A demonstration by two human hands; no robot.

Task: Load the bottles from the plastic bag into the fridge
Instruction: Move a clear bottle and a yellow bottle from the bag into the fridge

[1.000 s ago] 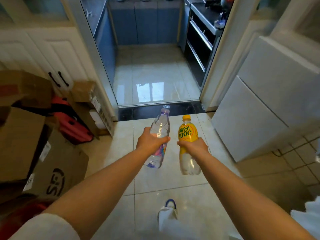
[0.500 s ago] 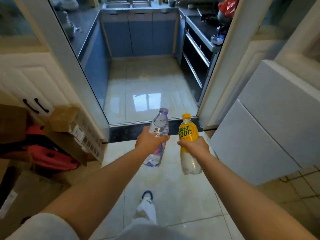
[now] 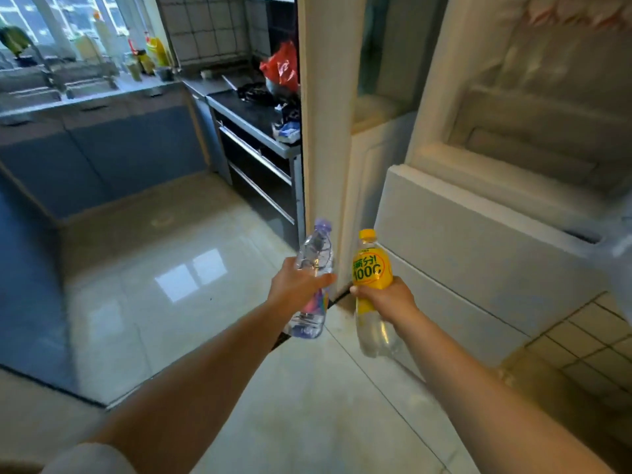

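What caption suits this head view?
Left hand holds a clear bottle, right hand a yellow bottle.

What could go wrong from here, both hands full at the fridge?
1. The left hand grips the clear bottle and the right hand grips the yellow bottle, so no hand is free to handle a fridge door.
2. The two bottles are carried close together, tilted, and could knock.
3. The glossy floor may be slippery underfoot.

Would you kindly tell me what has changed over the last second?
The view has swung up and right: the cardboard boxes are gone from sight and the fridge looms nearer. Unchanged: the left hand holds the clear bottle, the right hand the yellow bottle.
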